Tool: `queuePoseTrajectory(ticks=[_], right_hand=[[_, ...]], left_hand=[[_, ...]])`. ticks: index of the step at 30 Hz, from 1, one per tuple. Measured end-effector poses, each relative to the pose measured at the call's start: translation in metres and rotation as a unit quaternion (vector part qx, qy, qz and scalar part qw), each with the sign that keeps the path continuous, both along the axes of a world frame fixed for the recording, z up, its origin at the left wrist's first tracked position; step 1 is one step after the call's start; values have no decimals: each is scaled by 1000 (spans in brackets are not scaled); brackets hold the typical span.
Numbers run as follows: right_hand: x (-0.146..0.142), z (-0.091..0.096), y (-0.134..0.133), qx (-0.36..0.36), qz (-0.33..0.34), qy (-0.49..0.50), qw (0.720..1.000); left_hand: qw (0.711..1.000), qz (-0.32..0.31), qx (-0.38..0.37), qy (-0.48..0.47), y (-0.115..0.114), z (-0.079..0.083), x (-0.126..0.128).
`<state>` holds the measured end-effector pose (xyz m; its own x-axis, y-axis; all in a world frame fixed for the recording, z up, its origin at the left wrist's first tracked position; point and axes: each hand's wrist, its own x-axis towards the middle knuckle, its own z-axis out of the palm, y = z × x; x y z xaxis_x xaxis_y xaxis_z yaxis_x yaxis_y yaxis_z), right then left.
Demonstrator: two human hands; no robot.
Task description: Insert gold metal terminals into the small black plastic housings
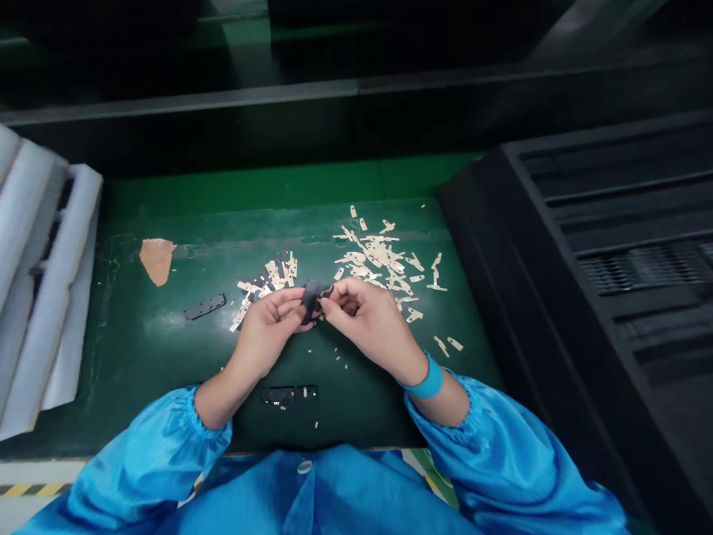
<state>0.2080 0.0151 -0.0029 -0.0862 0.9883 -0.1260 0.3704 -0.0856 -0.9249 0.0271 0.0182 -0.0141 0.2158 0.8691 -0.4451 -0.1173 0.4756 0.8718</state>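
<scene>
Both hands meet over the middle of the green mat (167, 349). The left hand (272, 319) pinches a small dark part (310, 299), and the right hand (365, 316) closes its fingertips on the part's right end. The part looks thin, light and stiff, so it is likely best held softly by its edges. Fingers hide most of it. The bit under the right fingertips is too tiny to make out.

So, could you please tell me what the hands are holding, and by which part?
One small dark flat part, pinched between both hands: the left hand grips its left side, the right hand its right end.
</scene>
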Motion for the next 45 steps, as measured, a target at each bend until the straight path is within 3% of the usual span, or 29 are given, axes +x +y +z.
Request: queuePoseTrajectory(ticks=[20, 45], right_hand=[[-4, -13, -1, -30, 1, 25, 999], [-6, -12, 0, -23, -15, 36, 999]], left_hand=[[1000, -17, 12, 3, -2, -3, -4], [999, -25, 27, 15, -4, -2, -3]])
